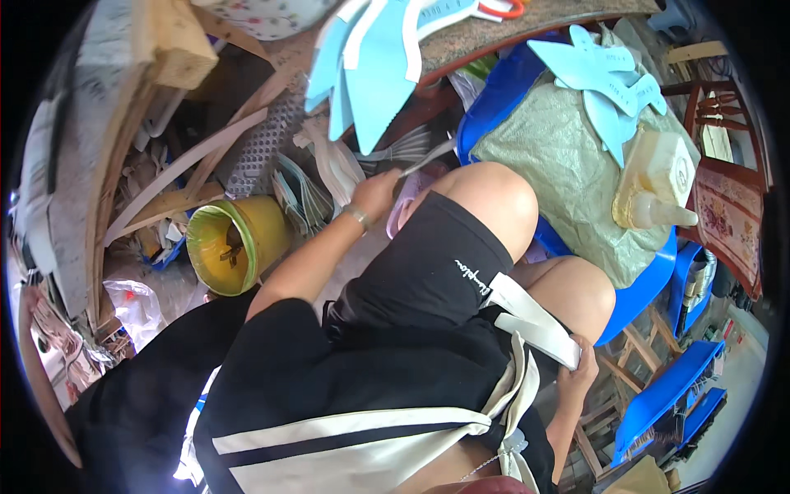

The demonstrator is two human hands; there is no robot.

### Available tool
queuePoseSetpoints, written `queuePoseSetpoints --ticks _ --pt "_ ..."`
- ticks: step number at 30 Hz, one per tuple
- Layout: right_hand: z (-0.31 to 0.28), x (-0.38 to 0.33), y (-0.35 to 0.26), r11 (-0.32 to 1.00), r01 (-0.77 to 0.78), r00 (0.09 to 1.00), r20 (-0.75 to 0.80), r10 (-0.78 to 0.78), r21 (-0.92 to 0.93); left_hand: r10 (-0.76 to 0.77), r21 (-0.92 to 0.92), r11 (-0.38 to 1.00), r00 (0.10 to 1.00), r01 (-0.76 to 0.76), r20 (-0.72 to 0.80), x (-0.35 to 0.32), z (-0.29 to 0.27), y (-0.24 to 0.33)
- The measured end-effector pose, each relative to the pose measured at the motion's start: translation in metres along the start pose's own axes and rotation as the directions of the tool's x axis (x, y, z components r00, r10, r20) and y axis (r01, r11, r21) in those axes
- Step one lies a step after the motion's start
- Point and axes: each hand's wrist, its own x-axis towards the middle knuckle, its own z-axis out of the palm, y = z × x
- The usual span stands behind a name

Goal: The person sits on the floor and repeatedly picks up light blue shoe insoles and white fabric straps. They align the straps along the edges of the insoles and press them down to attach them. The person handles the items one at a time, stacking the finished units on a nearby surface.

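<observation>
Below the edge of the brown bench (527, 29), the person's left hand (374, 193) is closing its fingers around the handle of a thin grey metal blade (428, 158), which is pointing up and to the right, just above the bare knee (485, 198). Pale blue foam sole-shaped cut-outs (370, 62) are hanging over the bench edge right above that hand. Low on the right, the right hand (576, 375) is gripping the end of a cream fabric strap (531, 317) of the apron, its fingers curling shut over the strap beside the thigh. A yellow plastic bucket with a green rim (234, 243) is lying tilted on the floor to the left of the forearm. On the blue plastic chair (642, 288) to the right, a greenish woven sack (559, 173) is carrying more blue foam cut-outs (605, 82) and a yellowish translucent plastic jug (658, 181).
</observation>
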Motion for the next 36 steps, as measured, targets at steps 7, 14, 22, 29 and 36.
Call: queuePoseSetpoints --ticks 7,14,22,29,36 --pt "0.010 0.003 0.001 0.976 0.216 0.974 -0.059 -0.217 -0.026 0.362 0.162 0.932 0.818 -0.325 -0.447 -0.135 -0.145 0.029" --pt "0.016 0.012 -0.021 0.952 0.302 0.951 -0.049 -0.304 -0.043 0.520 0.419 0.853 0.449 -0.310 -0.727 -0.119 -0.243 0.102" --pt "0.027 0.039 -0.009 0.957 0.288 0.939 -0.188 -0.287 -0.025 0.726 0.643 0.684 0.407 -0.345 -0.554 -0.037 -0.248 0.165" --pt "0.005 0.040 -0.023 0.901 0.426 0.866 -0.323 -0.381 0.079 0.809 -0.203 0.576 0.588 -0.792 0.002 -0.127 -0.055 0.251" --pt "-0.026 0.023 -0.051 0.866 0.483 0.850 -0.306 -0.429 0.130 0.779 -0.371 0.533 0.612 -0.760 -0.135 -0.116 -0.009 0.274"
